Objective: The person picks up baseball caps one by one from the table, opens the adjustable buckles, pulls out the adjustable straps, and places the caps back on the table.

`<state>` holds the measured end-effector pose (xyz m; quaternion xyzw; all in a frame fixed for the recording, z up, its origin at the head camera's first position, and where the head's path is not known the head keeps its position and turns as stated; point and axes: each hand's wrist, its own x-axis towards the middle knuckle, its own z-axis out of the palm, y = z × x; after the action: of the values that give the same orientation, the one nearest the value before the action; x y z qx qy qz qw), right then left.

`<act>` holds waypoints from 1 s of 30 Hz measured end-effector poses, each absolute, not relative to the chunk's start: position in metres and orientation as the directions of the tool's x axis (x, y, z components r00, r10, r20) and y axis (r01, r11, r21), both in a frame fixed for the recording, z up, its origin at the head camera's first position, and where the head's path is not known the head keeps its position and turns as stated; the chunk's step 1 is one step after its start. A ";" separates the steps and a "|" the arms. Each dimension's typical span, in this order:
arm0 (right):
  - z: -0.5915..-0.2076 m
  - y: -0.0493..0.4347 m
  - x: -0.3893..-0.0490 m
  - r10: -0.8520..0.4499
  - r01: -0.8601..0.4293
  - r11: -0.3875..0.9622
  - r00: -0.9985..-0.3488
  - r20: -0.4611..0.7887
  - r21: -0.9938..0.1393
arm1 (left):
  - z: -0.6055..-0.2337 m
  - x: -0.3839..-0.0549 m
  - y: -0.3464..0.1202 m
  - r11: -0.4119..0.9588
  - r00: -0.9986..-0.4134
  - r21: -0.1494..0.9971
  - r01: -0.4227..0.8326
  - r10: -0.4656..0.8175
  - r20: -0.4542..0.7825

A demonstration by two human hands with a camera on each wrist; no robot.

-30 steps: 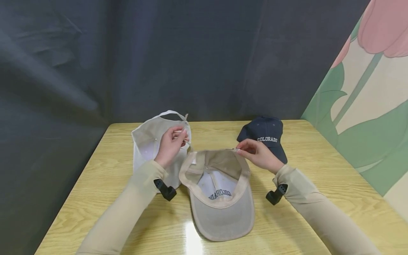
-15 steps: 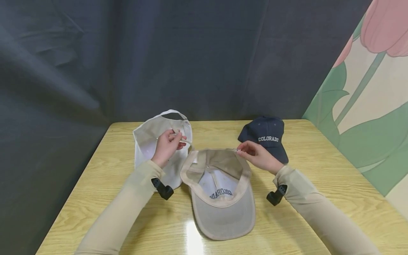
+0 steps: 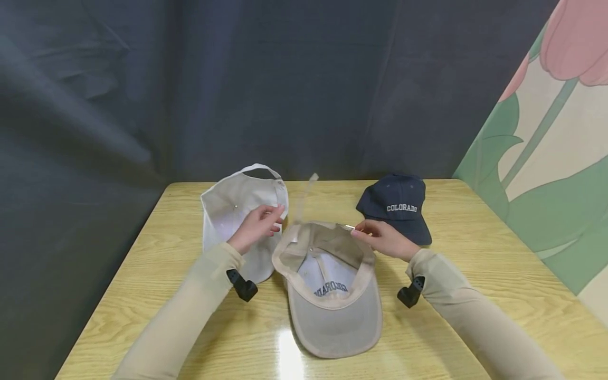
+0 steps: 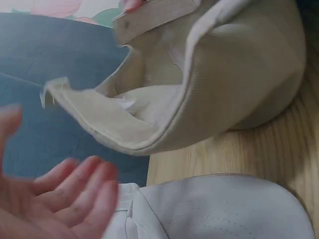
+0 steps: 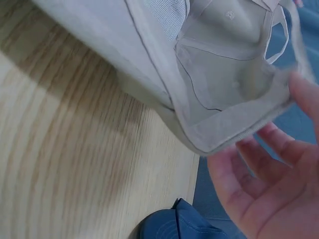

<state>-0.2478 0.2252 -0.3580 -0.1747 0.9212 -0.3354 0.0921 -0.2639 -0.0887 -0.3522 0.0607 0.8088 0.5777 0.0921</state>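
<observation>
Underside up, a beige baseball cap (image 3: pixel 334 332) has its brim pointing toward me and mirrored COLORADO stitching showing inside. My right hand (image 3: pixel 387 240) pinches the back edge of its sweatband, thumb above and fingers beneath in the right wrist view, close to a small metal buckle (image 3: pixel 350 227). The cap's adjusting strap (image 3: pixel 305 198) stands up loose at the back, blurred in the head view. My left hand (image 3: pixel 258 227) hovers left of this strap with relaxed fingers (image 4: pixel 92 191) and nothing in them, in front of a white cap (image 3: pixel 220 206).
The white cap lies at the left with its inside facing me. A navy COLORADO cap (image 3: pixel 399 203) sits at the back right. All rest on a wooden table (image 3: pixel 152 285), with a dark curtain (image 3: pixel 285 95) behind and a flower-painted wall (image 3: pixel 560 184) at right.
My left hand has let go of the strap, which has sprung upward and to the right. The right hand keeps hold of the beige cap's back edge, slightly lower now.
</observation>
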 end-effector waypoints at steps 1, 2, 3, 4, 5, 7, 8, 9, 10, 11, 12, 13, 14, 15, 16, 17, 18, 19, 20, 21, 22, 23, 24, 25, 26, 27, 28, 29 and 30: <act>-0.358 0.225 -0.248 -0.367 -0.245 0.719 -0.929 -0.056 -0.650 | -0.353 -0.262 -0.088 0.371 -0.967 0.928 0.012 0.240 -0.084; -0.357 0.225 -0.248 -0.351 -0.229 0.722 -0.934 -0.060 -0.653 | -0.354 -0.261 -0.087 0.412 -0.958 0.910 0.035 0.272 -0.086; -0.357 0.226 -0.248 -0.338 -0.217 0.724 -0.939 -0.063 -0.655 | -0.355 -0.259 -0.087 0.443 -0.950 0.895 0.059 0.299 -0.085; -0.357 0.226 -0.248 -0.329 -0.207 0.723 -0.942 -0.065 -0.659 | -0.356 -0.259 -0.086 0.465 -0.945 0.881 0.087 0.319 -0.075; -0.356 0.226 -0.248 -0.318 -0.195 0.722 -0.946 -0.069 -0.664 | -0.357 -0.258 -0.085 0.485 -0.941 0.866 0.120 0.334 -0.056; -0.356 0.227 -0.249 -0.304 -0.179 0.724 -0.950 -0.076 -0.666 | -0.359 -0.257 -0.085 0.508 -0.939 0.845 0.168 0.343 -0.019; -0.356 0.228 -0.249 -0.300 -0.175 0.726 -0.951 -0.078 -0.665 | -0.359 -0.257 -0.085 0.517 -0.941 0.836 0.183 0.339 -0.004; -0.357 0.228 -0.249 -0.300 -0.173 0.727 -0.950 -0.081 -0.664 | -0.360 -0.256 -0.084 0.524 -0.944 0.830 0.192 0.331 0.009; -0.357 0.229 -0.249 -0.299 -0.171 0.728 -0.950 -0.084 -0.663 | -0.360 -0.256 -0.084 0.528 -0.948 0.826 0.197 0.318 0.023; -0.358 0.229 -0.249 -0.299 -0.169 0.731 -0.950 -0.088 -0.661 | -0.361 -0.256 -0.084 0.530 -0.952 0.824 0.197 0.306 0.031; -0.358 0.230 -0.249 -0.300 -0.170 0.734 -0.949 -0.091 -0.658 | -0.361 -0.256 -0.084 0.534 -0.955 0.822 0.197 0.293 0.039; -0.359 0.230 -0.250 -0.301 -0.168 0.737 -0.949 -0.095 -0.655 | -0.362 -0.256 -0.084 0.533 -0.959 0.824 0.191 0.279 0.041; -0.360 0.230 -0.250 -0.300 -0.164 0.739 -0.949 -0.101 -0.653 | -0.362 -0.256 -0.084 0.528 -0.962 0.829 0.182 0.268 0.040; -0.361 0.231 -0.250 -0.301 -0.161 0.740 -0.948 -0.108 -0.654 | -0.362 -0.256 -0.084 0.524 -0.966 0.835 0.171 0.258 0.036; -0.362 0.231 -0.250 -0.303 -0.159 0.743 -0.946 -0.115 -0.650 | -0.363 -0.256 -0.084 0.519 -0.968 0.840 0.161 0.250 0.031; -0.363 0.231 -0.250 -0.309 -0.160 0.746 -0.943 -0.123 -0.646 | -0.363 -0.257 -0.085 0.516 -0.970 0.843 0.150 0.243 0.024; -0.364 0.232 -0.249 -0.312 -0.158 0.749 -0.941 -0.132 -0.644 | -0.364 -0.257 -0.085 0.515 -0.971 0.845 0.141 0.237 0.017; -0.365 0.232 -0.249 -0.316 -0.156 0.753 -0.938 -0.143 -0.639 | -0.365 -0.257 -0.085 0.512 -0.973 0.850 0.127 0.231 0.005; -0.366 0.232 -0.249 -0.325 -0.158 0.757 -0.933 -0.154 -0.634 | -0.365 -0.257 -0.085 0.510 -0.974 0.852 0.118 0.227 -0.002; -0.367 0.232 -0.249 -0.333 -0.158 0.761 -0.928 -0.168 -0.629 | -0.366 -0.257 -0.085 0.508 -0.975 0.854 0.111 0.224 -0.006; -0.368 0.232 -0.248 -0.341 -0.160 0.765 -0.922 -0.182 -0.623 | -0.367 -0.258 -0.085 0.507 -0.975 0.855 0.107 0.221 -0.009; -0.369 0.232 -0.248 -0.346 -0.157 0.768 -0.917 -0.196 -0.621 | -0.367 -0.258 -0.085 0.507 -0.976 0.856 0.106 0.219 -0.009; -0.369 0.232 -0.247 -0.356 -0.161 0.769 -0.912 -0.204 -0.619 | -0.368 -0.258 -0.085 0.505 -0.976 0.857 0.104 0.218 -0.010; -0.370 0.232 -0.247 -0.361 -0.164 0.770 -0.909 -0.209 -0.616 | -0.368 -0.258 -0.085 0.504 -0.976 0.858 0.103 0.216 -0.010; -0.370 0.232 -0.247 -0.370 -0.172 0.769 -0.905 -0.209 -0.616 | -0.368 -0.258 -0.085 0.502 -0.977 0.859 0.101 0.213 -0.009; -0.370 0.232 -0.247 -0.374 -0.175 0.767 -0.904 -0.207 -0.618 | -0.368 -0.258 -0.085 0.502 -0.977 0.859 0.100 0.211 -0.009; -0.371 0.232 -0.246 -0.379 -0.185 0.765 -0.904 -0.199 -0.617 | -0.368 -0.258 -0.085 0.502 -0.978 0.859 0.103 0.209 -0.005; -0.370 0.232 -0.246 -0.383 -0.195 0.764 -0.904 -0.189 -0.616 | -0.368 -0.257 -0.085 0.498 -0.978 0.861 0.104 0.207 -0.001; -0.370 0.232 -0.246 -0.384 -0.203 0.764 -0.906 -0.179 -0.612 | -0.367 -0.257 -0.084 0.493 -0.979 0.864 0.105 0.204 0.003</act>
<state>-0.2462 0.2319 -0.3696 -0.1583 0.9274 -0.3046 0.1484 -0.2572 -0.0844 -0.3670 0.0896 0.8626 0.4953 0.0499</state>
